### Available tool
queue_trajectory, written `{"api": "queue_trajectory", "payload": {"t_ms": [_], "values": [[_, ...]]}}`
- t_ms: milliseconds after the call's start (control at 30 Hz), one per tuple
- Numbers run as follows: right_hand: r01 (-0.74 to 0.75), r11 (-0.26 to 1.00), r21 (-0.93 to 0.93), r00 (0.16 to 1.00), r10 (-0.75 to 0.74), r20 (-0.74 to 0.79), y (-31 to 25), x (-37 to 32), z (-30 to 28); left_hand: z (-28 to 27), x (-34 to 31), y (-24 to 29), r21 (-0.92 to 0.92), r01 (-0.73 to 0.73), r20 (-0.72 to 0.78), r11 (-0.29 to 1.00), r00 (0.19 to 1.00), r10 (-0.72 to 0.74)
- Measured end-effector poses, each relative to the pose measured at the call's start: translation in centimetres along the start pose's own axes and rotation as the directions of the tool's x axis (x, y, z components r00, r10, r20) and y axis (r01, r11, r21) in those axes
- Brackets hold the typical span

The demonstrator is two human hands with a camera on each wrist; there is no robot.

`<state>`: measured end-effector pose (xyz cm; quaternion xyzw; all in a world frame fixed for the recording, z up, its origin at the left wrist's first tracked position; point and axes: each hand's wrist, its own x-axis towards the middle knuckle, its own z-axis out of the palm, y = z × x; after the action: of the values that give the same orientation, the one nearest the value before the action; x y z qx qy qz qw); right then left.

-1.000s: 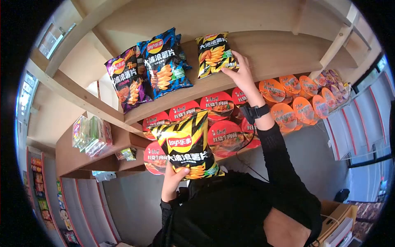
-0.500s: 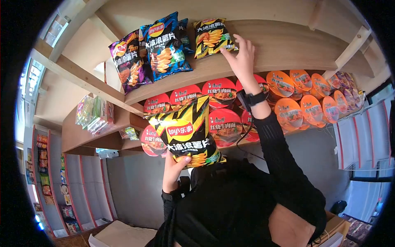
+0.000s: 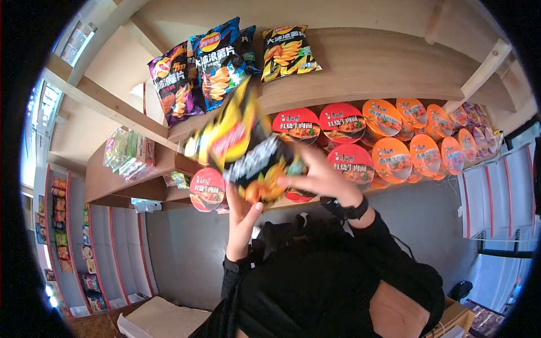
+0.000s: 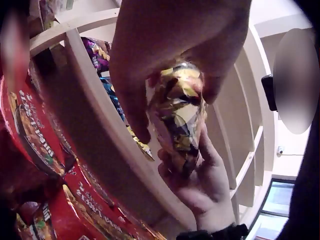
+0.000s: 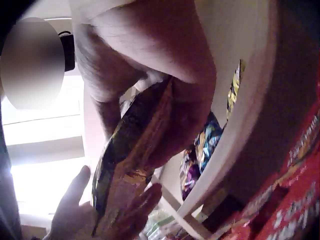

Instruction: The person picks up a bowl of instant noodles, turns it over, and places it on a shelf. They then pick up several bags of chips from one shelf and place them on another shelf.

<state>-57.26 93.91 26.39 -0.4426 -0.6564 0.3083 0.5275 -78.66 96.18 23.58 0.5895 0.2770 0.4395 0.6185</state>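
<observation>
Both hands hold one yellow-and-black chip bag (image 3: 253,155), tilted and slightly blurred, in front of the upper shelf. My left hand (image 3: 241,222) grips its lower left part, thumb in front. At its right edge, my right hand (image 3: 324,176) pinches the bag. The wrist views show the bag (image 4: 180,117) edge-on between the two hands, with part of the fingers behind it. Another yellow-and-black bag (image 3: 288,53) leans on the upper shelf, beside a blue bag (image 3: 217,67) and a purple bag (image 3: 173,84).
Red noodle bowls (image 3: 342,123) and orange bowls (image 3: 391,160) fill the shelf below. A wooden post (image 3: 479,73) stands at the right of the upper shelf (image 3: 383,67). Clear packets (image 3: 128,155) sit on a side shelf at the left.
My right hand has come down from beside the shelved yellow-and-black bag and taken hold of the held bag. The held bag has tilted over to the left.
</observation>
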Motion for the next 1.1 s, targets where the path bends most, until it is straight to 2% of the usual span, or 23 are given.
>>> {"api": "queue_trajectory", "payload": {"t_ms": [33,67,100,133,167,200,233,300,367,433,533,633,767,833,900,933,1100], "values": [[0.025,0.998,-0.051,0.993,-0.030,-0.115,0.2,0.4,-1.1,0.3,0.4,0.2,0.066,-0.083,0.029,0.994,0.996,0.081],[0.047,0.996,0.070,0.963,-0.027,-0.269,0.7,1.1,-1.7,0.2,0.7,0.6,0.061,-0.097,0.124,0.993,0.988,0.089],[0.073,0.997,0.003,0.898,-0.065,-0.436,0.3,1.7,-2.7,0.1,0.6,0.5,0.038,-0.091,0.149,0.995,0.985,0.084],[0.133,0.990,0.049,0.857,-0.090,-0.507,0.5,2.7,-3.9,-0.2,0.5,0.2,0.028,-0.081,0.152,0.996,0.986,0.076],[0.154,0.987,-0.033,0.789,-0.143,-0.597,0.6,3.8,-4.9,-0.4,0.2,0.0,0.017,-0.068,0.154,0.998,0.986,0.065],[0.168,0.983,-0.072,0.789,-0.178,-0.588,0.9,5.0,-6.3,-0.5,-0.1,-0.1,0.015,-0.067,0.147,0.998,0.987,0.064],[0.085,0.970,-0.229,0.764,-0.211,-0.609,1.0,5.8,-7.1,-0.5,-0.3,-0.2,0.029,-0.045,0.134,0.999,0.990,0.041],[0.092,0.944,-0.317,0.702,-0.287,-0.652,2.3,8.0,-7.9,-0.8,-0.8,-0.3,0.043,-0.022,0.122,0.999,0.992,0.016],[0.096,0.933,-0.348,0.691,-0.314,-0.651,4.0,9.7,-8.4,-1.3,-1.0,-0.6,0.088,0.006,0.144,0.996,0.989,-0.018],[0.100,0.921,-0.376,0.684,-0.338,-0.646,5.2,10.9,-8.5,-1.5,-1.3,-1.1,0.055,0.003,0.136,0.999,0.991,-0.011],[-0.024,0.851,-0.525,0.678,-0.371,-0.634,7.0,12.2,-8.7,-1.7,-1.6,-1.4,0.071,0.017,0.148,0.997,0.989,-0.027],[-0.032,0.784,-0.619,0.651,-0.454,-0.609,7.9,12.9,-9.0,-1.9,-2.0,-1.4,0.063,0.061,0.139,0.996,0.988,-0.069],[-0.050,0.731,-0.681,0.661,-0.486,-0.571,7.8,13.7,-9.0,-2.4,-2.5,-1.7,0.056,0.073,0.121,0.996,0.990,-0.079],[-0.065,0.751,-0.657,0.683,-0.446,-0.578,7.2,13.3,-8.4,-2.5,-2.9,-1.7,0.052,0.107,0.094,0.993,0.989,-0.111],[-0.204,0.649,-0.733,0.727,-0.402,-0.557,6.5,12.4,-7.9,-2.6,-3.0,-1.7,0.064,0.110,0.084,0.992,0.990,-0.116],[-0.202,0.608,-0.768,0.731,-0.428,-0.531,7.0,12.3,-8.1,-2.6,-3.1,-1.8,0.063,0.118,0.076,0.991,0.990,-0.122],[-0.212,0.592,-0.778,0.778,-0.380,-0.501,7.7,12.3,-8.4,-2.9,-3.5,-1.6,0.071,0.159,0.038,0.985,0.986,-0.162]]}}
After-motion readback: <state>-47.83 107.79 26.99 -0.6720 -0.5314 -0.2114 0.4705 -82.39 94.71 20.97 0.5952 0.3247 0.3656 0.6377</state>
